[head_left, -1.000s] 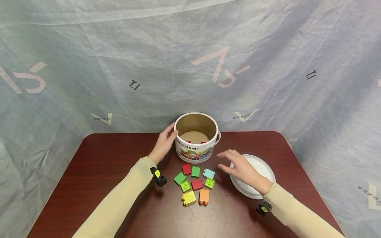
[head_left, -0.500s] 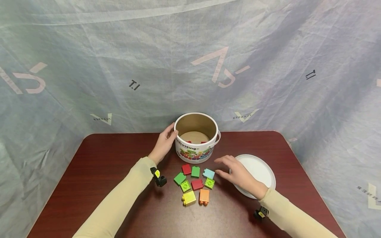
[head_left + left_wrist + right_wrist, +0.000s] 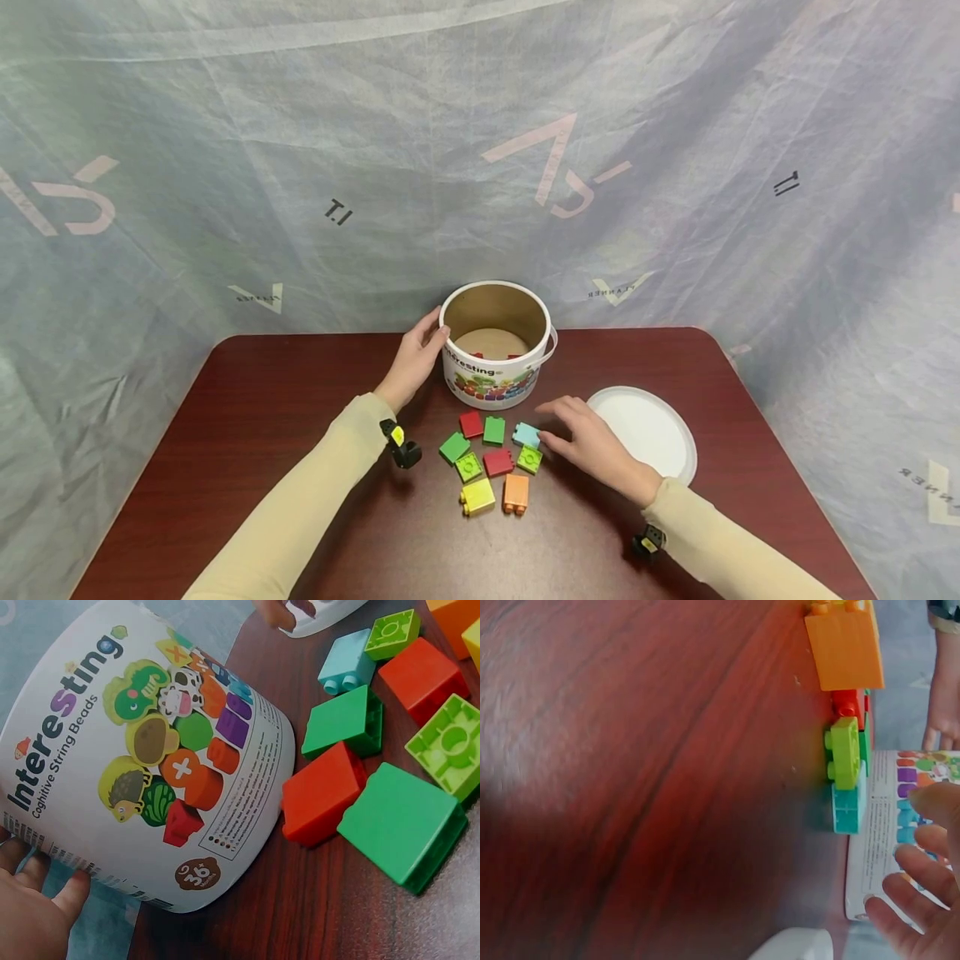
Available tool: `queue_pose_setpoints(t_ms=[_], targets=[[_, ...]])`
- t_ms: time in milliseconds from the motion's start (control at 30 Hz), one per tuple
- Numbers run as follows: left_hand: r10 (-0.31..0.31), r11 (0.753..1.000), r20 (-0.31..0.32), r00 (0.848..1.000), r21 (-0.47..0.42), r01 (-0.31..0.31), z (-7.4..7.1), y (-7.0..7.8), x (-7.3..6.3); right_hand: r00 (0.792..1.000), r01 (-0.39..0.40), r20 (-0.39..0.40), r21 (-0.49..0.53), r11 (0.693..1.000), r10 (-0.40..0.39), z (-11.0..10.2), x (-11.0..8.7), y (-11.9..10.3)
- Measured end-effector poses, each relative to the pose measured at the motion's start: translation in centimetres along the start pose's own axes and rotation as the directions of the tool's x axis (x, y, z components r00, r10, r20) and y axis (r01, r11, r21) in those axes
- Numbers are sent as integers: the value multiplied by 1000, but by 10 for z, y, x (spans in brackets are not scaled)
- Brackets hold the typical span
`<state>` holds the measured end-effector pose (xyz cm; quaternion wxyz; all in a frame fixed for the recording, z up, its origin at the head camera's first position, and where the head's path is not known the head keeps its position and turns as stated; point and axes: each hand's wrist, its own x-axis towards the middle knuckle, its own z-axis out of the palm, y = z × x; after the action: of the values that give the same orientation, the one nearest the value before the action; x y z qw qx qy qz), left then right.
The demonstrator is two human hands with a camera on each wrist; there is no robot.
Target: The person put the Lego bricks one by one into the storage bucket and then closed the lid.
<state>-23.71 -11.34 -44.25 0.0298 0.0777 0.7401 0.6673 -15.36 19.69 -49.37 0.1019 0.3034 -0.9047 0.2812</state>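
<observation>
A white bucket (image 3: 491,385) printed "Interesting" stands upright near the table's back edge, its mouth uncovered. My left hand (image 3: 411,360) rests against its left side, thumb and fingers on the outer wall near the rim. In front of the bucket lie several toy building blocks: red (image 3: 471,424), green (image 3: 493,431), lime (image 3: 529,459), yellow (image 3: 477,497) and orange (image 3: 516,493). My right hand (image 3: 596,446) hovers just right of the light blue block (image 3: 527,434), thumb and fingers spread apart and holding nothing. Whether the thumb touches that block is unclear.
A round white lid (image 3: 660,429) lies on the dark red table (image 3: 322,367) beyond my right hand. The bucket's handle (image 3: 551,346) hangs out at its right side. Bits of red show inside the bucket. Grey cloth (image 3: 375,150) hangs around the table's back and sides.
My right hand has moved left and slightly down from above the lid to the light blue block, uncovering more of the lid. The left hand and bucket have stayed in place.
</observation>
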Motion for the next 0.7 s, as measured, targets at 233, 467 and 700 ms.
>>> queue_pose_setpoints(t_ms=[233,467,700], targets=[[2,1000,5,1000,3,-2,1,19,-9,999,-48,20,-19,999,48,11,-2,1],[-1,1000,4,1000,5,1,1,19,-9,994,-93,49,-32,995,94,17,-4,3],[-4,1000,-5,1000,22,4,0,-6,3,992,-102,77,-26,994,104,18,-4,1]])
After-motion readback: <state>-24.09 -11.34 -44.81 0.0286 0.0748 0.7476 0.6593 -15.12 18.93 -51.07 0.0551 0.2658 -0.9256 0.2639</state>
